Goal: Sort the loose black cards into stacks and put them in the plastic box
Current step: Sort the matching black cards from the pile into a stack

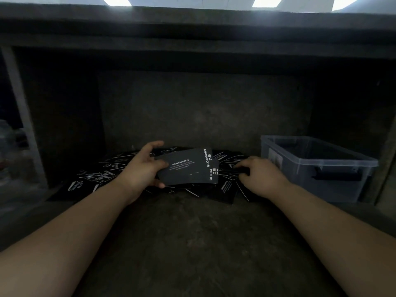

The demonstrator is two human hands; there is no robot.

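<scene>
Forearms (75, 232) reach the loose pile (100, 174). Left hand (139, 170) grips a stack (184, 168) above it; right hand (263, 176) curls onto it, grasp unclear.

The picture is dim and a bit grainy. Bright white ceiling lights (115, 0) glow along the top edge, but the dark space in the middle lies in deep shadow. The left edge looks blurry, and straight lines bend near the sides.
</scene>
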